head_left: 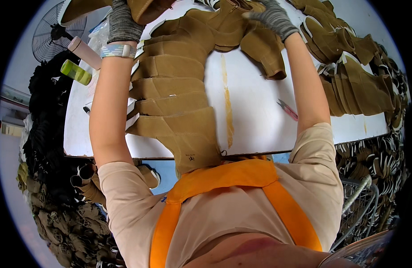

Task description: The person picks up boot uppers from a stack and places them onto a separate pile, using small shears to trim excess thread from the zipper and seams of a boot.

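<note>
At the top left, my left hand (pixel 124 24) wears a grey knit glove and is closed on a raised brown boot (pixel 149 10). Its fingertips are hidden by the boot and the picture's top edge. A pale-edged brown piece (pixel 83 10) shows on the hand's other side; I cannot tell if it belongs to the same boot. My right hand (pixel 273 18), gloved alike, has its fingers stretched out over brown boots at the top centre. Below it lies a brown boot (pixel 264 49) on the white table (pixel 255 120). An overlapping row of brown boots (pixel 174 98) curves down toward my chest.
Pink-handled thread snips (pixel 288 110) lie inside my right forearm. More brown boots (pixel 357 87) are stacked at the right. A pink bottle (pixel 84 51) and a green-lidded container (pixel 76 72) stand at the left edge, near a fan (pixel 52 38). Dark piles (pixel 49 120) flank the table.
</note>
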`<state>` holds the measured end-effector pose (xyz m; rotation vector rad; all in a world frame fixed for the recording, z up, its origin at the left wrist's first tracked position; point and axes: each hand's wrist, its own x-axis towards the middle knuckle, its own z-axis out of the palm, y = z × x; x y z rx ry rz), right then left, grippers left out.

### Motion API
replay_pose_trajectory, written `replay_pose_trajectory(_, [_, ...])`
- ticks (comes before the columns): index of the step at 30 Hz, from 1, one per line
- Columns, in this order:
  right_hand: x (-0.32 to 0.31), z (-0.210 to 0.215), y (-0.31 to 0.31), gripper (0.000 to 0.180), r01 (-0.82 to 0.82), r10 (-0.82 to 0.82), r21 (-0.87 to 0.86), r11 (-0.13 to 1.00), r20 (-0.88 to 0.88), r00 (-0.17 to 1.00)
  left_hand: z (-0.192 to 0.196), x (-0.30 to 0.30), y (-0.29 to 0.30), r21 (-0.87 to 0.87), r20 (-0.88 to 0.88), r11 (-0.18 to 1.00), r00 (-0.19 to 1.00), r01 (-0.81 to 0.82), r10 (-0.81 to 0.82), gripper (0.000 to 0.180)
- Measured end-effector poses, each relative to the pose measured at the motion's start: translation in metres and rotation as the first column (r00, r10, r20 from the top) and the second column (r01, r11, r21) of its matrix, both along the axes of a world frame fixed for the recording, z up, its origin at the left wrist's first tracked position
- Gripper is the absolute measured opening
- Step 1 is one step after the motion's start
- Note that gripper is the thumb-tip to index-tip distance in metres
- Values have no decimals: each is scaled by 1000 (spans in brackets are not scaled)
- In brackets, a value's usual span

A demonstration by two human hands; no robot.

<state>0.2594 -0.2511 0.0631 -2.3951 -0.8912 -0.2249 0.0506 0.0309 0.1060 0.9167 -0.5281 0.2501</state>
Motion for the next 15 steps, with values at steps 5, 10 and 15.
replay_pose_trajectory(5, [-38,-3,32,70,74,-73,-86,994,19,997,1,-2,-12,113,15,988,994,104,-106,106])
replay_pose_trajectory(10, [28,-30,16,48,33,62,531,847,-159,985,9,-17,-42,103,-54,995,998,-14,20,103])
replay_pose_trajectory(15, [-5,33,-62,37,-5,-86,647,763,109,990,-4,-18,-29,108,3,991,997,-78,78,95])
